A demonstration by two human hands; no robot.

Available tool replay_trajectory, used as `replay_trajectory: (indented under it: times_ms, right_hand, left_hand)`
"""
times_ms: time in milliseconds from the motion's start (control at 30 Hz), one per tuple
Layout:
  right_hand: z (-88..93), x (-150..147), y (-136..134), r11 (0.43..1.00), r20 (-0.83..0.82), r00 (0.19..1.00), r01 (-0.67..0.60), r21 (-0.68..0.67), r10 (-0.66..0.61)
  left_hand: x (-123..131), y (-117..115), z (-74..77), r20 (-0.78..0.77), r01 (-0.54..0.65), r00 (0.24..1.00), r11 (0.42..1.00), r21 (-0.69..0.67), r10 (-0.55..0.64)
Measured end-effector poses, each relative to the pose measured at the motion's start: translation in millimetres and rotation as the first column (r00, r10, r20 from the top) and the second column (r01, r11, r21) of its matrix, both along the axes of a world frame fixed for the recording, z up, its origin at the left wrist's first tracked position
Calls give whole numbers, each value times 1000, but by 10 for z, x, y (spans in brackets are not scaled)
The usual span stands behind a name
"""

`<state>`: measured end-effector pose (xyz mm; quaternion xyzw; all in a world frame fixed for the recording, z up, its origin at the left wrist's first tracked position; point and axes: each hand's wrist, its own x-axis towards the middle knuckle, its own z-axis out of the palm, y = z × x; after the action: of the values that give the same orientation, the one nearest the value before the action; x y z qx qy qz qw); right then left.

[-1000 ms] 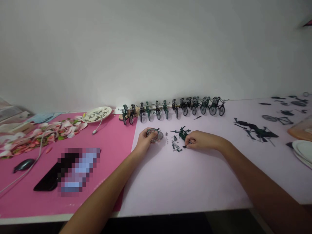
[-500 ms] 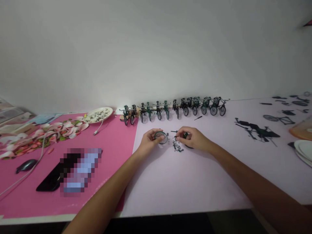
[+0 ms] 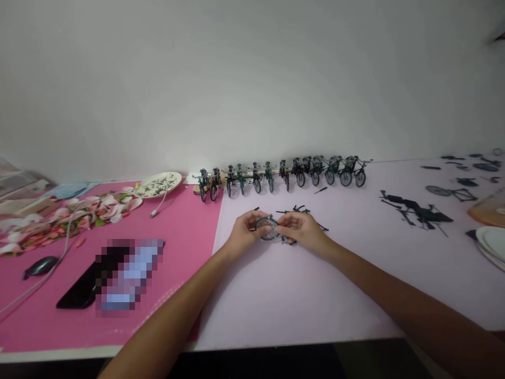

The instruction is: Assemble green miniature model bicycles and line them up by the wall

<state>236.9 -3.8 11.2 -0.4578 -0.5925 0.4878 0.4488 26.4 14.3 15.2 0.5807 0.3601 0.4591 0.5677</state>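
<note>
A small spoked wheel with a green rim [image 3: 266,222] is pinched between the thumb and fingers of my left hand [image 3: 245,231], above the pale tabletop. My right hand [image 3: 302,229] has its thumb and fingertips pressed together at the wheel's right edge; whether a small part sits between them is too small to tell. Behind the fingers of my right hand lies a dark toy bicycle part [image 3: 303,209], partly hidden by the hand. Small loose pieces [image 3: 289,241] show just under my right fingers.
Several toy bicycles [image 3: 269,178] stand in a row along the wall, with a dark screwdriver-like tool [image 3: 321,190] before them. Dark parts [image 3: 418,210] and white plates [image 3: 491,243] lie right. Left are phones [image 3: 81,284], a mouse [image 3: 41,267], petals [image 3: 79,216] and a plate [image 3: 158,185].
My right hand has moved left and now meets the wheel in my left hand. The wheel has shifted slightly right. The dark part behind my right hand is now more exposed.
</note>
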Motion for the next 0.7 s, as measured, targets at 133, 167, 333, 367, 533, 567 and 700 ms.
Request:
replay_trajectory:
  times_ms: [133, 167, 333, 367, 533, 567, 700]
  right_hand:
    - [23, -8, -28, 1000, 30, 1000, 8, 3, -8]
    - [23, -7, -27, 1000, 37, 999, 11, 5, -11]
    - [-16, 6, 1, 999, 62, 998, 24, 47, -26]
    - [-25, 7, 6, 998, 66, 997, 26, 57, -30]
    - [-28, 7, 12, 996, 96, 994, 35, 78, -42]
    - [-22, 5, 10, 996, 104, 993, 38, 82, -47]
    - [3, -3, 2, 994, 125, 991, 40, 101, -53]
  left_hand:
    - [7, -15, -24, -75, 2, 997, 996, 88, 4]
    - [10, -19, -33, -94, 2, 995, 994, 109, 8]
    - [14, -33, -71, -162, 9, 987, 983, 186, 22]
    - [14, -35, -73, -172, 9, 985, 980, 200, 26]
    - [11, -42, -63, -223, -17, 972, 971, 236, 72]
    - [9, -42, -61, -229, -18, 970, 971, 240, 75]
    - [-1, -36, -70, -251, 0, 966, 966, 259, 67]
